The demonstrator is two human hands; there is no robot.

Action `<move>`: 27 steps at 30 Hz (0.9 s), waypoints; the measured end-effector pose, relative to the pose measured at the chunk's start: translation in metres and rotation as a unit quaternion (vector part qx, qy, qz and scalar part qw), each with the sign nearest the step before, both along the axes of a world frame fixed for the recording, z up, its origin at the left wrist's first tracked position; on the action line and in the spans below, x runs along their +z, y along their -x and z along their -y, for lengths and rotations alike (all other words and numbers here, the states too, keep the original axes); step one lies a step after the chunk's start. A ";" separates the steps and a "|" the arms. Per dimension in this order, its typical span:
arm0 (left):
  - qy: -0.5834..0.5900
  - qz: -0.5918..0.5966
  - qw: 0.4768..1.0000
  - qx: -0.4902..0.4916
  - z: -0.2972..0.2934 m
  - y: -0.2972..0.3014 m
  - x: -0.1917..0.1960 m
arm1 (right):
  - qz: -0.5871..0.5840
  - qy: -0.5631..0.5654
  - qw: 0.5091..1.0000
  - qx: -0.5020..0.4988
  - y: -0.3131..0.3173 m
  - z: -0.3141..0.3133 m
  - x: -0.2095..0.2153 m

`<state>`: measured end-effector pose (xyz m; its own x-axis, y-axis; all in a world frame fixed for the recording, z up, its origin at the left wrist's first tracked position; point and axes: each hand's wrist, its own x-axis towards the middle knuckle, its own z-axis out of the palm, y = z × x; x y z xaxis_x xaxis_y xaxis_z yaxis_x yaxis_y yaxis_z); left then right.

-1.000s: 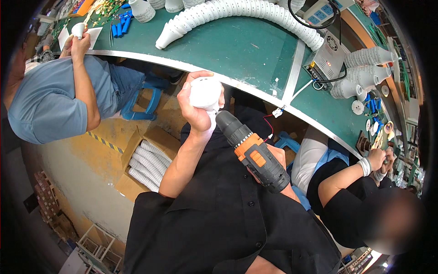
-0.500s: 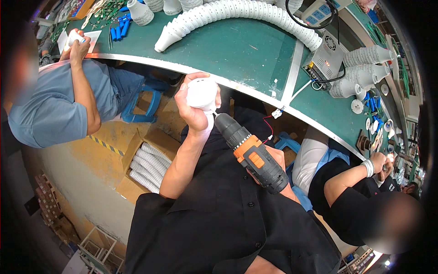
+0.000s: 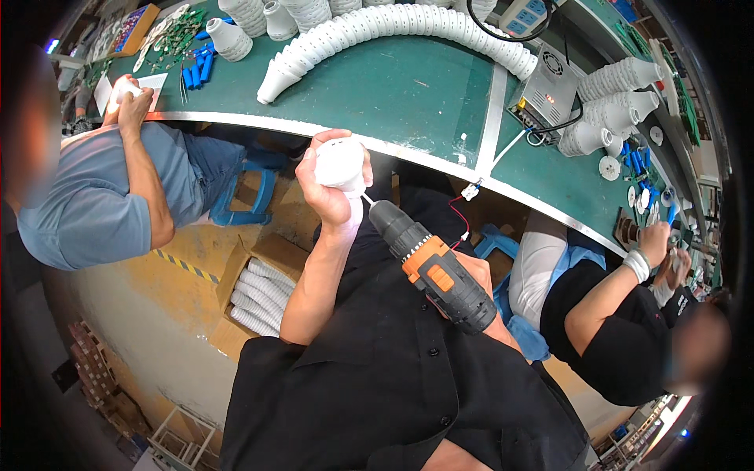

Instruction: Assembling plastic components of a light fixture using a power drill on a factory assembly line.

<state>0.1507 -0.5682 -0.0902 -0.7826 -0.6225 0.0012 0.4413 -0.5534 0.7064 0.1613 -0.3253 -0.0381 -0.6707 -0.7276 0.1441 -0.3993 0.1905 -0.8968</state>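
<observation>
**Drill bit against white housing, held above the lap**

Left hand (image 3: 334, 184): fingers clamped around a rounded white plastic lamp housing (image 3: 339, 162), raised just in front of the green table (image 3: 408, 94) edge. Right hand (image 3: 479, 275): mostly hidden behind the black-and-orange cordless drill (image 3: 432, 267) it grips; the drill's bit touches the housing's underside. On the table: a long curved row of nested white plastic cones (image 3: 393, 27). On the floor, left: a cardboard box of white tubes (image 3: 255, 294).
</observation>
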 end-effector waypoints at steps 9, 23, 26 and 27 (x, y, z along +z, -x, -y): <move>-0.179 -0.013 0.981 -0.077 0.010 -0.002 -0.002 | -0.032 -0.011 0.998 -0.049 -0.008 -0.012 -0.002; -0.083 0.094 0.992 -0.016 0.098 -0.007 0.033 | 0.064 -0.005 0.995 -0.080 0.003 -0.014 -0.014; 0.221 0.191 0.948 0.126 0.159 0.017 0.067 | -0.029 0.021 0.997 -0.069 0.012 -0.005 -0.003; 0.362 0.243 0.888 0.143 0.192 0.024 0.074 | -0.040 0.029 0.996 -0.068 0.015 -0.002 -0.001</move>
<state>0.1268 -0.7601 -0.0165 -0.6105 -0.7696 0.1874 0.0358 0.2096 0.9771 0.1466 -0.3235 -0.0394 -0.7477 -0.6192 0.2401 -0.4443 0.1977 -0.8738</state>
